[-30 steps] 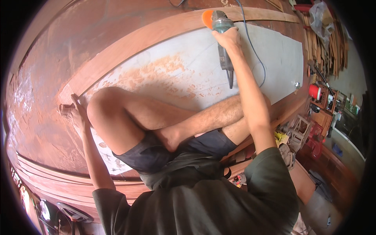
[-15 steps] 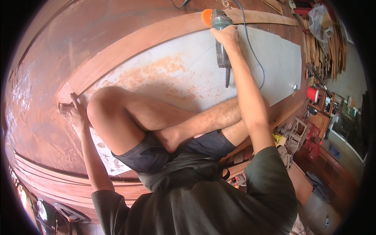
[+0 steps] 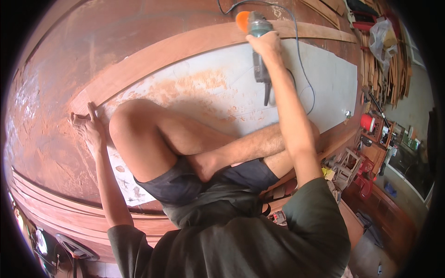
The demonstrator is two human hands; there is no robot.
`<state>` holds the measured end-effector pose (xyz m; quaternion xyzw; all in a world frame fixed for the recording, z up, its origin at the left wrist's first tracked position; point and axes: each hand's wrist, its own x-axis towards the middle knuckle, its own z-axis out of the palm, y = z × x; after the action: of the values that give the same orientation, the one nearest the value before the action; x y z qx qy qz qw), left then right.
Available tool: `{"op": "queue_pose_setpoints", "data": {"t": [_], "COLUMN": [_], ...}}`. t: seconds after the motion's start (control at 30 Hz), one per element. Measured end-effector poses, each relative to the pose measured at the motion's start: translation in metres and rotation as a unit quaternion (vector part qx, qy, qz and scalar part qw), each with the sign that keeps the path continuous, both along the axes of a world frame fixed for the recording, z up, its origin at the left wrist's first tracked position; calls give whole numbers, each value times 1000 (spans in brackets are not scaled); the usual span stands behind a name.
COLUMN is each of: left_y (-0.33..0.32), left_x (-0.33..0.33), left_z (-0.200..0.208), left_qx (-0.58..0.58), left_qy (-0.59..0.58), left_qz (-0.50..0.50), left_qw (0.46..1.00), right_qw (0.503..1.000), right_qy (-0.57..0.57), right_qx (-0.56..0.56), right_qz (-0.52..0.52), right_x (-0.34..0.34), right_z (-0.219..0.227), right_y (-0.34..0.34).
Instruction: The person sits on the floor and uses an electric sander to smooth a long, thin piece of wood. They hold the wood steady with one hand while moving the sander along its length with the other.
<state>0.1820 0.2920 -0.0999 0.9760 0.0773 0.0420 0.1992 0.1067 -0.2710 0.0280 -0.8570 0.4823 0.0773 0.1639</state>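
My right hand is wrapped round the body of an angle grinder, its dark handle end hanging toward me. An orange disc sits at its head, over the far part of a long curved-looking wooden board. My left hand is at the board's near left end, fingers bent round the end and one finger lying along it. Beneath my crossed legs is a white sheet, partly covered with reddish wood dust.
The grinder's cord loops across the board and sheet to the right. Long wooden strips lie at the left front. Stacked thin wood pieces, a plastic bag and a red container are on the right.
The grinder has shifted slightly left and downward in the picture with my right hand. The cord's loop has moved. My left hand stays at the board's end; the whole view has tilted a little.
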Motion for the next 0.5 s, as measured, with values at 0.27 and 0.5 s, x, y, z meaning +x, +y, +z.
{"op": "queue_pose_setpoints", "data": {"t": [0.27,0.5], "left_y": [12,0], "left_x": [-4,-2], "left_z": [-2,-2], "left_qx": [-11,2], "left_qy": [-13,-26], "left_qz": [4,3], "left_qw": [1000,1000], "right_qw": [998,999], "right_qy": [-2,17], "right_qx": [17,22], "right_qz": [61,22], "right_x": [-2,16], "right_z": [-7,10], "right_y": [43,51]}}
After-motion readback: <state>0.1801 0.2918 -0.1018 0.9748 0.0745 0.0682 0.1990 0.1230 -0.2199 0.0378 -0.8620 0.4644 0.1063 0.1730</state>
